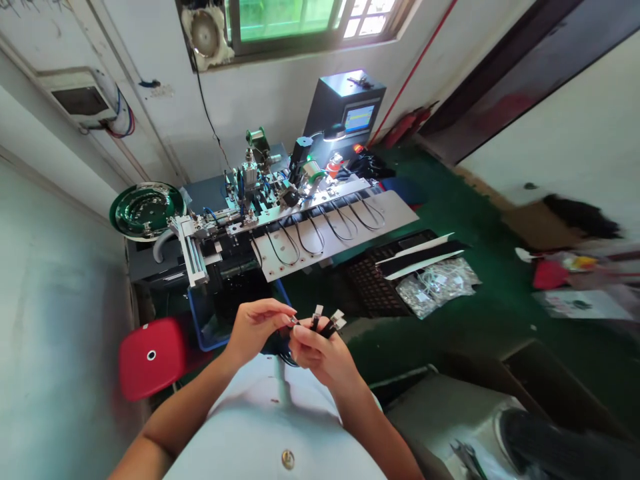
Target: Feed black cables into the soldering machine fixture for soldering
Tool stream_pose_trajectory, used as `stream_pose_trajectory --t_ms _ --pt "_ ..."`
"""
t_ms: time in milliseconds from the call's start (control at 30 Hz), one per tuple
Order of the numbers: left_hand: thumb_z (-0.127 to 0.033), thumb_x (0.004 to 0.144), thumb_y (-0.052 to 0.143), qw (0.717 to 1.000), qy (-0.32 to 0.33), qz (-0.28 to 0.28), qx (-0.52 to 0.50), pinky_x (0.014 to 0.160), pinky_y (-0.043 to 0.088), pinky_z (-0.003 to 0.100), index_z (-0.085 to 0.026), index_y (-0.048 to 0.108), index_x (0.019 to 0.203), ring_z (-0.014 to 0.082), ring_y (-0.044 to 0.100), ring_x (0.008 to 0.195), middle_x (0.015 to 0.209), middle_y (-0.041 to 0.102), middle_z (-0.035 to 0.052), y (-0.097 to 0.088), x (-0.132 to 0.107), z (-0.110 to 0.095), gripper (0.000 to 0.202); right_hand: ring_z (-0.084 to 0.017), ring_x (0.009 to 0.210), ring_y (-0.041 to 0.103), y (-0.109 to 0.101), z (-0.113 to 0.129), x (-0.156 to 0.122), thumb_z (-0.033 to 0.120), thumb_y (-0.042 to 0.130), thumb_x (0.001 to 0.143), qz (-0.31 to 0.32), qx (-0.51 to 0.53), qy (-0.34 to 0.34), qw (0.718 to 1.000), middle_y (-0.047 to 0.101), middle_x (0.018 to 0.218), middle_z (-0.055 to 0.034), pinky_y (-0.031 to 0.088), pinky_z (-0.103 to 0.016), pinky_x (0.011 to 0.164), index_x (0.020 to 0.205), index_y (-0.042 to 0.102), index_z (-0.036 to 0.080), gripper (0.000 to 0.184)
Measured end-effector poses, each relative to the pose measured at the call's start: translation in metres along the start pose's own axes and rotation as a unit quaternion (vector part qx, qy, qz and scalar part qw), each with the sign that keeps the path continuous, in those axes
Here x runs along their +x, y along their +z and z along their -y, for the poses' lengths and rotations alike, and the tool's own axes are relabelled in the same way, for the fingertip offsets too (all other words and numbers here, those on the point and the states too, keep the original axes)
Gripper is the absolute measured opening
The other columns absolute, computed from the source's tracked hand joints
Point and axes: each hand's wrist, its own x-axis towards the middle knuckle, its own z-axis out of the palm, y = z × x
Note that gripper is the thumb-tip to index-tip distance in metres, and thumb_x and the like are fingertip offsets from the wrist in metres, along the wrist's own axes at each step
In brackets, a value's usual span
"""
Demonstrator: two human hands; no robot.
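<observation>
My right hand (325, 353) is closed round several black cables (329, 328) close to my body. Their pale, metallic connector ends (339, 321) stick out above its fingers. My left hand (257, 327) pinches a small metal-tipped cable end (293, 321) right beside the right thumb. Dark loops of cable hang below the two hands, partly hidden by them. Ahead stands an assembly machine (250, 180) with a long metal rail, and several black cables (320, 233) loop over its white plate (280, 267).
A red stool (153, 360) stands at left, near a blue bin (205, 347). Right of my hands, a black crate (365, 287) bears bags of parts (440, 287). A round green feeder bowl (147, 210) sits at the machine's left end. A grey cabinet with a screen (359, 118) stands behind.
</observation>
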Motion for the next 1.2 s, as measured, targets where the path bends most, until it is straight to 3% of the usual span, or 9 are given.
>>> stream_pose_trajectory --t_ms 233,400,600,733,867,967,1033,1100,1200 --pt "-0.052 0.064 0.080 1.000 0.013 0.016 0.022 0.053 0.053 0.024 -0.015 0.077 0.073 0.0144 0.062 0.055 0.062 0.069 0.0052 0.001 -0.007 0.006 0.038 -0.001 0.033 0.014 0.003 -0.007 -0.009 0.049 0.077 0.069 -0.017 -0.017 -0.040 0.999 0.024 0.037 0.0109 0.008 -0.019 0.035 0.050 0.060 0.014 0.045" --pt "-0.048 0.067 0.081 0.998 0.047 0.041 0.006 0.053 0.053 0.023 -0.016 0.078 0.076 0.0145 0.064 0.058 0.068 0.072 0.0070 0.002 -0.012 0.005 0.033 -0.003 0.036 0.020 0.006 -0.009 -0.017 0.054 0.072 0.073 -0.025 -0.100 -0.095 0.990 0.028 0.037 0.0077 0.011 -0.021 0.037 0.051 0.063 0.013 0.048" --pt "-0.037 0.077 0.076 0.989 0.107 0.099 -0.017 0.057 0.054 0.023 -0.021 0.079 0.085 0.0148 0.066 0.064 0.072 0.073 0.0066 0.001 -0.012 0.005 0.018 -0.006 0.041 0.027 0.008 -0.009 -0.025 0.054 0.062 0.083 -0.078 -0.267 -0.171 0.945 0.033 0.041 0.0045 0.021 -0.024 0.040 0.052 0.065 0.014 0.050" --pt "-0.037 0.077 0.076 0.990 0.100 0.101 -0.017 0.056 0.055 0.026 -0.020 0.079 0.085 0.0165 0.067 0.066 0.074 0.073 0.0070 0.001 -0.012 0.008 0.019 -0.006 0.042 0.030 0.010 -0.004 -0.027 0.048 0.057 0.088 -0.102 -0.346 -0.201 0.911 0.042 0.044 0.0023 0.024 -0.024 0.042 0.053 0.065 0.015 0.049" --pt "-0.039 0.077 0.075 0.990 0.077 0.110 -0.033 0.047 0.052 0.024 -0.017 0.078 0.084 0.0124 0.062 0.052 0.075 0.072 0.0066 0.002 -0.013 0.009 0.022 -0.007 0.042 0.033 0.010 0.001 -0.028 0.042 0.056 0.089 -0.103 -0.392 -0.223 0.886 0.040 0.043 0.0032 0.027 -0.023 0.043 0.054 0.066 0.014 0.046" --pt "-0.039 0.080 0.073 0.989 0.070 0.120 -0.054 0.055 0.054 0.025 -0.018 0.074 0.093 0.0119 0.063 0.055 0.079 0.072 0.0051 0.003 -0.008 0.013 0.025 -0.007 0.043 0.033 0.006 -0.004 -0.025 0.044 0.058 0.088 -0.113 -0.356 -0.222 0.901 0.040 0.045 0.0032 0.025 -0.023 0.043 0.055 0.065 0.015 0.045" --pt "-0.048 0.084 0.067 0.984 0.086 0.148 -0.046 0.077 0.055 0.030 -0.021 0.066 0.115 0.0182 0.068 0.085 0.099 0.072 0.0086 0.004 -0.002 0.022 0.042 -0.006 0.043 0.030 0.004 -0.009 -0.020 0.048 0.062 0.085 -0.150 -0.261 -0.225 0.927 0.040 0.047 0.0039 0.022 -0.022 0.041 0.055 0.062 0.015 0.045" --pt "-0.062 0.085 0.055 0.968 0.096 0.231 0.002 0.093 0.049 0.034 -0.019 0.054 0.130 0.0233 0.061 0.110 0.120 0.065 0.0130 0.002 0.005 0.038 0.062 -0.005 0.041 0.024 0.003 -0.011 -0.015 0.050 0.068 0.080 -0.197 -0.127 -0.240 0.942 0.036 0.045 0.0066 0.020 -0.021 0.039 0.053 0.056 0.017 0.044" --pt "-0.068 0.086 0.046 0.914 0.053 0.374 0.148 0.087 0.048 0.031 -0.012 0.058 0.121 0.0230 0.062 0.101 0.112 0.066 0.0139 -0.005 0.010 0.070 0.068 -0.004 0.038 0.019 0.002 -0.007 -0.010 0.042 0.075 0.076 -0.234 0.023 -0.254 0.938 0.028 0.042 0.0101 0.019 -0.019 0.037 0.052 0.049 0.018 0.043"
